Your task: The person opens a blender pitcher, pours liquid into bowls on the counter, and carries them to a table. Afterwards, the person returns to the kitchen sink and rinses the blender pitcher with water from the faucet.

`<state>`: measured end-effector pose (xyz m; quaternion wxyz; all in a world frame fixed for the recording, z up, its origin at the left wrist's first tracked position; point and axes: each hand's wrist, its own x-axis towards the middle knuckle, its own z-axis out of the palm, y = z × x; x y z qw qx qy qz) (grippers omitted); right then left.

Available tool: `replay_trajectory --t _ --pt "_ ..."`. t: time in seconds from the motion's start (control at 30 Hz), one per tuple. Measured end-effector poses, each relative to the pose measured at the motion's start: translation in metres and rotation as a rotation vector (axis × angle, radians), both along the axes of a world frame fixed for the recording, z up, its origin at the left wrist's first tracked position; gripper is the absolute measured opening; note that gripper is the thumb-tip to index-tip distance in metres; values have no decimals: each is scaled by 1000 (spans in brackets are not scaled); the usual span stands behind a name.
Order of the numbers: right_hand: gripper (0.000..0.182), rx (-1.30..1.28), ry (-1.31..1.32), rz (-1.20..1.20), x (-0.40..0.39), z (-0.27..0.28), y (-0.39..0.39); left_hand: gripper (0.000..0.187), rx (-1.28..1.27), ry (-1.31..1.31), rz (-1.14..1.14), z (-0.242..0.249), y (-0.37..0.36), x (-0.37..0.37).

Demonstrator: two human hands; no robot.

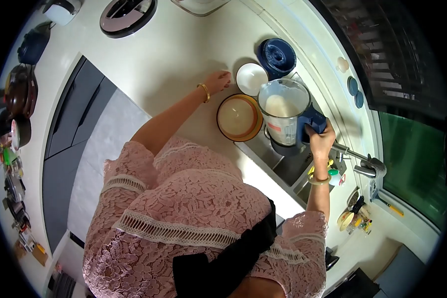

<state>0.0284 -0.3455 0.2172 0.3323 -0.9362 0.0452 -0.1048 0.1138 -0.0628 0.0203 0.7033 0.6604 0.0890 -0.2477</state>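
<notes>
My right hand (320, 139) is wrapped round the dark blue handle of a clear jug (283, 111), which holds pale, whitish contents and hangs over the edge of the sink. My left hand (217, 82) is over the counter, fingers curled in, with nothing visible in them. Just right of it sits a white bowl (252, 79). Below that, a bowl with an amber rim (239, 117) stands beside the sink. A round dark blue base or lid (277, 57) lies behind the white bowl.
The metal sink (289, 171) with its faucet (367, 166) is at the right. A pink and black round lid (128, 17) lies at the back left. Pots and small items line the far left counter; a window (412, 169) is at the right.
</notes>
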Motion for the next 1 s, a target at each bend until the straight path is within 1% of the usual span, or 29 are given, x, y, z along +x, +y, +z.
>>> replay_trajectory --t 0.03,0.1,0.17,0.23,0.3,0.4,0.5,0.8,0.93,1.0 --pt "24 -47 3 13 4 2 0 34 -4 6 7 -3 3 -5" --pt "26 -72 52 22 11 8 -2 34 -63 82 121 -8 8 -19" --pt "27 -154 93 45 18 14 0 34 -79 94 155 -10 19 -33" --pt "28 -175 105 62 22 19 -2 33 -105 101 186 -11 26 -46" --pt "29 -225 143 75 27 21 -4 32 -133 136 250 -8 36 -59" --pt "30 -233 214 59 31 23 -4 30 -125 149 291 4 45 -77" --pt "29 -242 152 89 34 25 -6 29 -184 144 351 -5 46 -89" --pt "24 -302 152 96 40 32 -7 25 -182 187 431 -8 41 -105" --pt "23 -321 151 104 41 36 -5 24 -195 188 436 -9 36 -108" --pt "23 -340 172 109 43 35 -8 25 -194 176 399 -9 35 -109"
